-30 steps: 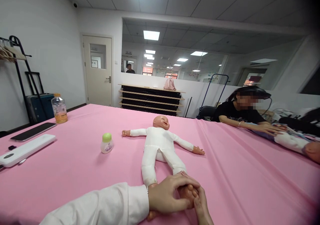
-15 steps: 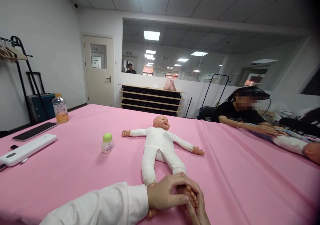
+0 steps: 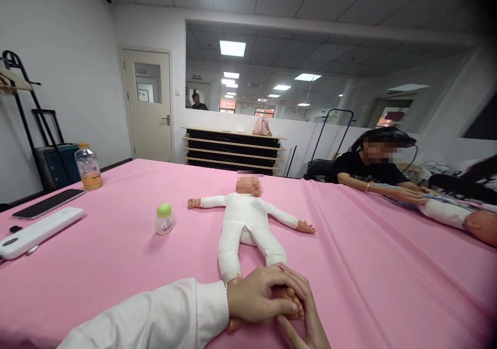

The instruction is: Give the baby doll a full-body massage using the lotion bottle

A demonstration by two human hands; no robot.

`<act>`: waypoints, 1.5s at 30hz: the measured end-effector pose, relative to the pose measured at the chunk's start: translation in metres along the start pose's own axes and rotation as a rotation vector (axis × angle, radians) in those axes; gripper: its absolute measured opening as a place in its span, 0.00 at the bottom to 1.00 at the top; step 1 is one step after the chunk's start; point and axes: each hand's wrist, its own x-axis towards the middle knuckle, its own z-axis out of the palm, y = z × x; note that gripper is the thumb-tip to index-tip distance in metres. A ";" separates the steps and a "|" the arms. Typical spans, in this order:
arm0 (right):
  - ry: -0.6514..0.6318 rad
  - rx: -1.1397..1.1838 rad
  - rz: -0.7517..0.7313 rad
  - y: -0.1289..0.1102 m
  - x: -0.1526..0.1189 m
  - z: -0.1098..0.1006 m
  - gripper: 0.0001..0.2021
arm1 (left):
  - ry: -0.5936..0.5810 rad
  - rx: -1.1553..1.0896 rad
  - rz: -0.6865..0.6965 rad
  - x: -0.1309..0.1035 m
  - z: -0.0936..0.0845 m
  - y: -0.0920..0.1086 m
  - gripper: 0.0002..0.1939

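A baby doll (image 3: 245, 212) with a white cloth body lies on its back on the pink tablecloth (image 3: 128, 281), its legs towards me. My left hand (image 3: 258, 293), in a white sleeve, reaches across from the left and curls over one of the doll's feet (image 3: 292, 300). From the lower right, my right hand (image 3: 308, 305) cups the same foot, its fingers meeting the left ones on top. The toes show between the two hands. Under my left wrist, the doll's other foot (image 3: 233, 324) is partly hidden. A small bottle with a green cap (image 3: 164, 218) stands left of the doll.
On the left lie a phone (image 3: 48, 204) and a long white device (image 3: 42, 232), near a drink bottle (image 3: 89, 168). Across the table at right, a person in black (image 3: 368, 168) handles another doll (image 3: 450, 214). Behind are stacked boards (image 3: 233, 149) and a door (image 3: 149, 105).
Both hands stay around the foot. My left thumb has slid right over the sole, and my right thumb has moved lower. The view has shifted slightly; the other person's hands have moved.
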 end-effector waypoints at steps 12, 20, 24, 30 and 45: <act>-0.005 0.056 0.140 -0.001 -0.005 0.000 0.17 | -0.103 0.068 0.087 0.000 -0.001 -0.001 0.15; -0.023 0.056 -0.032 0.006 -0.004 -0.001 0.23 | -0.033 0.065 0.060 0.000 0.000 -0.002 0.14; -0.032 -0.076 -0.039 0.004 -0.002 -0.001 0.25 | -0.039 0.094 0.059 0.000 0.001 -0.001 0.15; -0.037 -0.012 -0.045 0.008 -0.003 0.000 0.22 | -0.039 0.084 0.093 -0.001 0.001 -0.002 0.13; -0.046 0.028 0.078 0.003 -0.003 0.000 0.22 | -0.041 0.099 0.084 0.002 0.002 0.000 0.14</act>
